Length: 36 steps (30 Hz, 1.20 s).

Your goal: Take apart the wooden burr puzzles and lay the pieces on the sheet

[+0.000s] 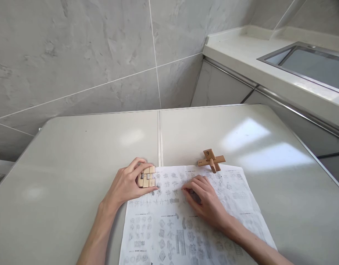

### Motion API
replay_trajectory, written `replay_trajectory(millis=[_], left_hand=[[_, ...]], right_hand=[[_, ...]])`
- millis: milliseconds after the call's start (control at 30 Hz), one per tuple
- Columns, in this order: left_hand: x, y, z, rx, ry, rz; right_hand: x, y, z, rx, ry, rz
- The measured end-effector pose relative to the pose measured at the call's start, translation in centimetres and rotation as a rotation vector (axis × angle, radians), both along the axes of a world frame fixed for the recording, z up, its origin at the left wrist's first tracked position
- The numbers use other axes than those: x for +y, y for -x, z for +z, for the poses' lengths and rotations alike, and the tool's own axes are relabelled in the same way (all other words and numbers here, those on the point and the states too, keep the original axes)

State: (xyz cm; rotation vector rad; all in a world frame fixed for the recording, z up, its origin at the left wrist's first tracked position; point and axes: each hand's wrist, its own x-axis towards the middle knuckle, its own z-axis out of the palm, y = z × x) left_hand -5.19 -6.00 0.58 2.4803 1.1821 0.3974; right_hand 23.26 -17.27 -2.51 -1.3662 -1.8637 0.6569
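My left hand (129, 180) grips a small wooden block puzzle (146, 177) between thumb and fingers, at the upper left edge of a printed sheet. The puzzle is pale wood, made of several pieces fitted together, with small gaps in its middle. My right hand (204, 198) rests on the instruction sheet (155, 235), its fingers curled and the thumb tip close against the forefinger. Nothing shows in that hand. The white sheet carries rows of small printed diagrams and lies partly under both hands.
Beyond my right hand, a brown wooden interlocking puzzle (211, 160) with crossing bars and dark marks stands at the sheet's far edge. A pale glossy table (61, 154) with a central seam bears everything. A grey tiled wall (89, 51) rises behind; a white counter (241, 48) stands at right.
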Motion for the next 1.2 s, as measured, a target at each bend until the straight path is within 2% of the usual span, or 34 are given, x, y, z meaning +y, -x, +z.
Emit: replay_trajectory(millis=[267, 367, 500, 600, 800, 1000, 1100, 1200], left_hand=[[0.1, 0.4, 0.3, -0.068, 0.021, 0.049], [0.4, 0.5, -0.1, -0.167, 0.001, 0.187], [0.9, 0.5, -1.0, -0.331, -0.018, 0.458], [1.2, 0.3, -1.3, -0.376, 0.000, 0.584], [1.2, 0.2, -1.3, -0.407, 0.064, 0.610], [1.2, 0.3, -1.6, -0.378, 0.058, 0.600], [1.2, 0.2, -1.6, -0.370, 0.051, 0.592], [1.1, 0.0, -1.3, -0.364, 0.041, 0.589]], right_hand=[[0.0, -0.1, -0.2, 0.002, -0.007, 0.005], [0.0, -0.2, -0.2, 0.018, 0.002, 0.008], [0.0, -0.2, 0.1, 0.074, 0.023, -0.002], [0.0, -0.5, 0.2, 0.174, 0.101, -0.040], [0.0, -1.5, 0.3, 0.536, 0.354, -0.114], [1.0, -2.4, 0.1, 1.181, 0.708, -0.055], [1.8, -2.8, -0.2, 1.460, 0.789, -0.043], [2.2, -3.3, -0.4, 1.623, 0.815, -0.079]])
